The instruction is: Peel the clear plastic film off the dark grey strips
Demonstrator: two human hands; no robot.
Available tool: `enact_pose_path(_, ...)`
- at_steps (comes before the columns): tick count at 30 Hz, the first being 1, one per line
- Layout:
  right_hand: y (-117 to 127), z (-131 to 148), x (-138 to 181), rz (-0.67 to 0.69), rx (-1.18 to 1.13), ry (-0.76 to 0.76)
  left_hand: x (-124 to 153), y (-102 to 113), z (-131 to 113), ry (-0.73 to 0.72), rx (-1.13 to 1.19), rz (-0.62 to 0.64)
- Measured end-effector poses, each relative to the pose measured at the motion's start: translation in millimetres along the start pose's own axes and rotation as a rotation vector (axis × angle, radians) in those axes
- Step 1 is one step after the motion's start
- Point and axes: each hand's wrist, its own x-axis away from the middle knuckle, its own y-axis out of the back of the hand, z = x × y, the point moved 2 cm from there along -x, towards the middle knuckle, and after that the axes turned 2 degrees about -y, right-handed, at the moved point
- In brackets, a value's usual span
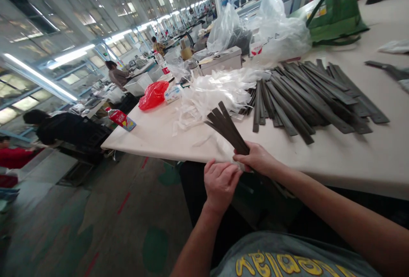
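Note:
A fanned bundle of dark grey flat strips [231, 132] is gripped in my right hand [260, 157], just over the table's front edge. Holes show at the tips of some strips. My left hand [222, 181] is closed beside it, fingers pinched on a bit of thin white plastic strip [239, 165] that shows between the two hands; most of it is hidden. Many similar dark strips [300, 98] lie in a loose pile on the right of the table. Left of that pile spreads a heap of thin white plastic strips [217, 91].
The pale table [153, 140] also bears a red drink carton [120, 119], a red plastic bag [154, 95], clear plastic bags [281, 30], a grey box [223, 60] and a green bag [338, 15]. Several people sit at other worktables, one in dark clothes [70, 130] at left.

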Motion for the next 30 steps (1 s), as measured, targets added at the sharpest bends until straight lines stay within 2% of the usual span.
enact_pose_path(2,5.0,1.2,2.8,-0.02,-0.015,0.007,3.9,-0.6,-1.6,0.156,0.123,-0.018)
enact_pose_path(4,10.8,3.0,7.1,-0.039,-0.029,0.028,6.6,-2.2,-0.6,0.399,0.318,0.01)
enact_pose_path(7,16.0,4.9,13.8,-0.035,-0.036,0.095,6.8,-10.8,-0.8,0.722,0.682,0.184)
enact_pose_path(10,16.4,3.5,17.6,0.0,-0.019,0.176,3.8,-22.1,-5.4,0.896,0.96,0.361)
enact_pose_path(12,18.0,1.9,19.7,-0.007,0.038,0.225,1.4,-27.7,-8.0,0.96,1.048,0.386)
enact_pose_path(14,23.3,1.4,24.4,-0.048,0.131,0.257,-1.9,-31.0,-8.4,1.007,1.082,0.339)
enact_pose_path(16,31.5,2.1,33.7,-0.074,0.19,0.266,-7.5,-32.2,-6.0,1.056,1.113,0.222)
enact_pose_path(20,48.9,-2.0,64.4,-0.008,0.192,0.219,-26.8,-29.1,5.1,1.115,1.274,-0.178)
enact_pose_path(22,56.0,-12.0,80.6,0.008,0.215,0.19,-37.2,-27.1,10.6,1.148,1.363,-0.327)
enact_pose_path(25,63.8,-36.9,100.8,-0.004,0.248,0.18,-49.3,-25.2,15.1,1.222,1.446,-0.405)
enact_pose_path(30,70.8,-73.5,122.6,-0.041,0.303,0.258,-59.2,-24.1,16.8,1.274,1.527,-0.409)
